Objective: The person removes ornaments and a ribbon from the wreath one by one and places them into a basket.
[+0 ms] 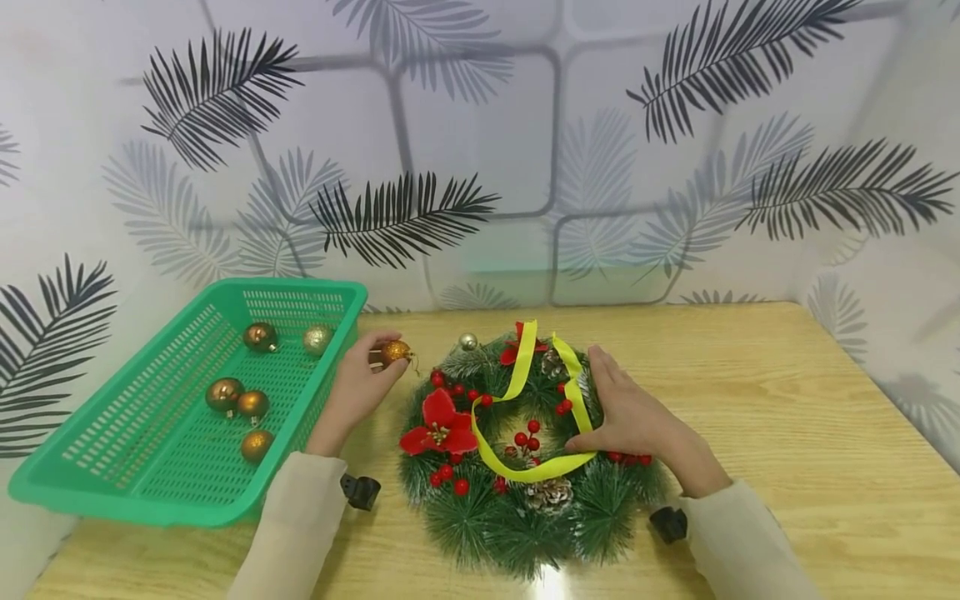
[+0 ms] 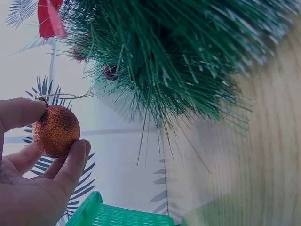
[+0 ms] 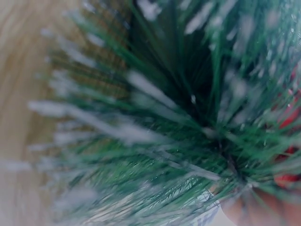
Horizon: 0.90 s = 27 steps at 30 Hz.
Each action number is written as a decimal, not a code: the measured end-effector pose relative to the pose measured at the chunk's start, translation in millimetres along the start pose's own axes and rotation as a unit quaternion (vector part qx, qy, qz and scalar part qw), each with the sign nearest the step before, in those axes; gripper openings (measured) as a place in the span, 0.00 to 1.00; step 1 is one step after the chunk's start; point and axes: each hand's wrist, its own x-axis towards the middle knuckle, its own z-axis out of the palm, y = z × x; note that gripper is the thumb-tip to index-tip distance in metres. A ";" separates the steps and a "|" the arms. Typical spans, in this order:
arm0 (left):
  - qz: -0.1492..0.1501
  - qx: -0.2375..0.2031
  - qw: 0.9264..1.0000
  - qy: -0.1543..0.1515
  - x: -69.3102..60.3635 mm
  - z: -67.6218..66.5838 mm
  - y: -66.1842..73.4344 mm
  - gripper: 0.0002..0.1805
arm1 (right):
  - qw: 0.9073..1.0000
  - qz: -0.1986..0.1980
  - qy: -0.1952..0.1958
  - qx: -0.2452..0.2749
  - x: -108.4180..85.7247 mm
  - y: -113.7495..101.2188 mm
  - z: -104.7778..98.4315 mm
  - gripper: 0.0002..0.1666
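Observation:
My left hand pinches a copper glitter bauble between thumb and fingers, left of the wreath. In the left wrist view a thin gold hanging loop sticks out from the top of the bauble. The green wreath lies on the table with a red poinsettia, red berries, pinecones and a loose yellow ribbon. On its right side rests my right hand, fingers fairly straight, thumb by the ribbon. Needles fill most of the right wrist view and hide much of that hand.
A green plastic basket stands at the left with several copper and gold baubles inside, among them a pale gold one. A small silvery bauble sits at the wreath's back edge. A patterned wall borders the wooden table.

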 end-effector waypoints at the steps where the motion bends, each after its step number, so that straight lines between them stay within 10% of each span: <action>1: 0.000 0.001 1.000 0.000 -0.1 -0.1 -0.1 0.22 | 1.000 0.000 0.000 0.000 0.3 0.1 0.2 0.76; 27: 0.003 0.086 0.996 0.012 -21.4 -22.2 19.8 0.22 | 1.000 0.002 -0.006 0.005 1.5 2.2 1.5 0.76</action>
